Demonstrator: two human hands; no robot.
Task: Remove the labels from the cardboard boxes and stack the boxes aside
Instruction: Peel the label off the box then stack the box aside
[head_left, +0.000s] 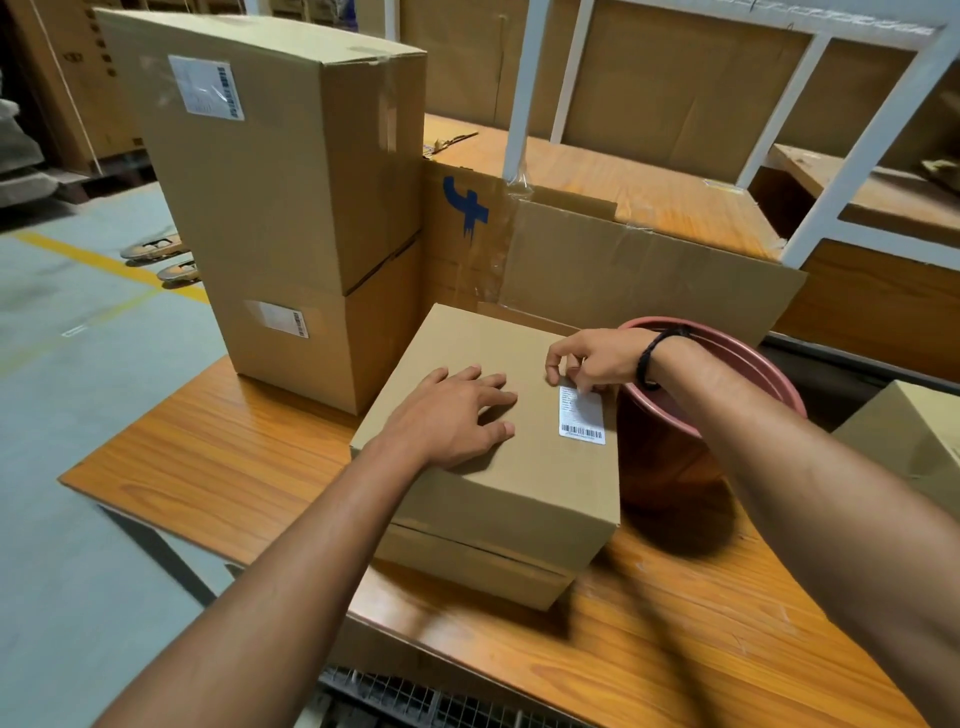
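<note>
- Pressing flat on the box lid, the left hand has its fingers spread, likely to steady it on the surface during peeling
- The right hand curls its fingers in a pinch at the far edge of the label, near the lid's right edge
- A red bucket stands just beside the box, probably for peeled scraps; its inside is hidden
- Whether the label's edge is lifted is unclear, as fingertips cover it
- Two stacked boxes behind carry labels too blurred to read
</note>
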